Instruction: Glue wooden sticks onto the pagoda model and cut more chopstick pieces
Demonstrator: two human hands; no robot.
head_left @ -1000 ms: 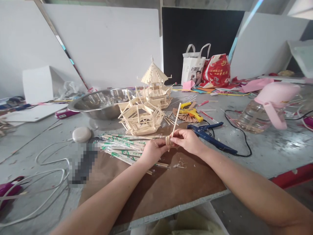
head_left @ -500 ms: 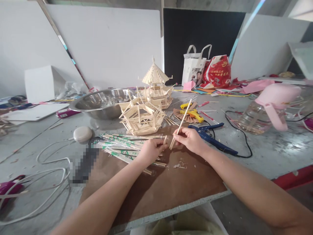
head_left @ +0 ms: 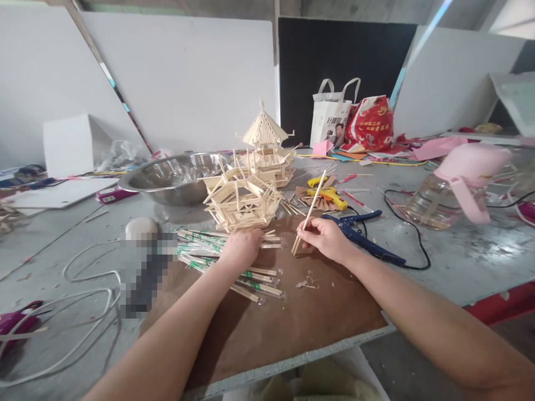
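Observation:
My right hand (head_left: 322, 238) pinches two bamboo chopsticks (head_left: 315, 197) above the brown board (head_left: 309, 323). One slants up well past the fingers; the other shows mainly as a lower end beside it. My left hand (head_left: 241, 248) rests, back upward and fingers curled, over a pile of chopsticks in clear, green-printed wrappers (head_left: 200, 245). A bare stick end pokes out past its fingertips, which are mostly hidden. Just behind that hand stands an open, many-sided frame of sticks (head_left: 242, 203). Farther back is a stick pagoda with a pointed roof (head_left: 265, 131).
A steel basin (head_left: 163, 192) stands behind on the left. Right of the frame lie a yellow glue gun (head_left: 330, 195) and a blue cutter-like tool (head_left: 371, 245) with black cable around. Wood shavings (head_left: 308, 281) lie on the board. A pink-lidded jug (head_left: 438, 195) is far right.
My left hand has moved left and away from the right hand, onto the wrapped chopsticks. The right hand still holds its two chopsticks in nearly the same place.

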